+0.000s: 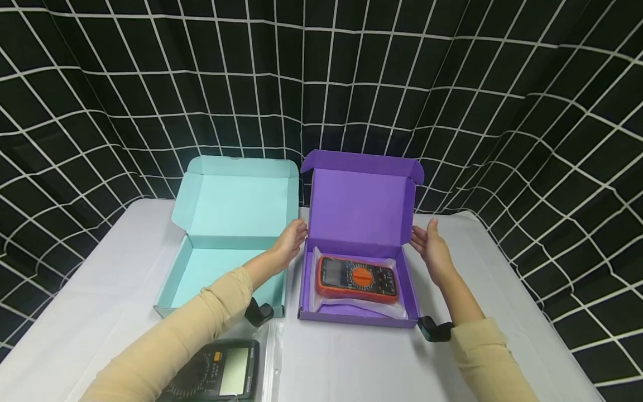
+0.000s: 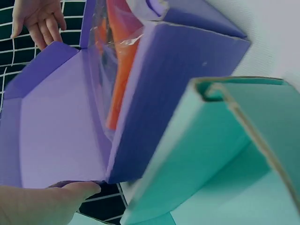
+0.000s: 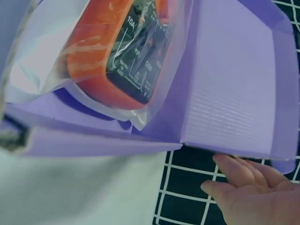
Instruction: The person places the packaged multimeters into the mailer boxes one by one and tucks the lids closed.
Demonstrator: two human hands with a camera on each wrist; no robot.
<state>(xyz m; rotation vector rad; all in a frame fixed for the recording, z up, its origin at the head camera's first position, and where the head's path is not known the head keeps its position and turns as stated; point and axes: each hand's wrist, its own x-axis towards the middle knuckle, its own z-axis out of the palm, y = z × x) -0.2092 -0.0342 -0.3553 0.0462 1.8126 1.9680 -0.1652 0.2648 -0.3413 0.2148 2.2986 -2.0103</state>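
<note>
A purple cardboard box (image 1: 359, 206) lies with its lid raised. Inside it is an orange-and-black multimeter (image 1: 359, 278) in a clear plastic bag (image 1: 382, 307), its dial facing up. My left hand (image 1: 287, 244) is at the left edge of the raised lid, fingers extended, thumb (image 2: 83, 188) right along that edge. On the opposite side my right hand (image 1: 433, 252) is held with straight fingers, and its fingertips (image 3: 225, 161) are at the lid's right edge. Neither hand grips anything.
To the left stands a light teal box (image 1: 243, 204), lid up, partly covered by my left arm. A black multimeter (image 1: 234, 371) in a clear bag lies nearer, under my left sleeve. The white table (image 1: 346, 363) ends at a black grid-patterned curtain (image 1: 351, 72).
</note>
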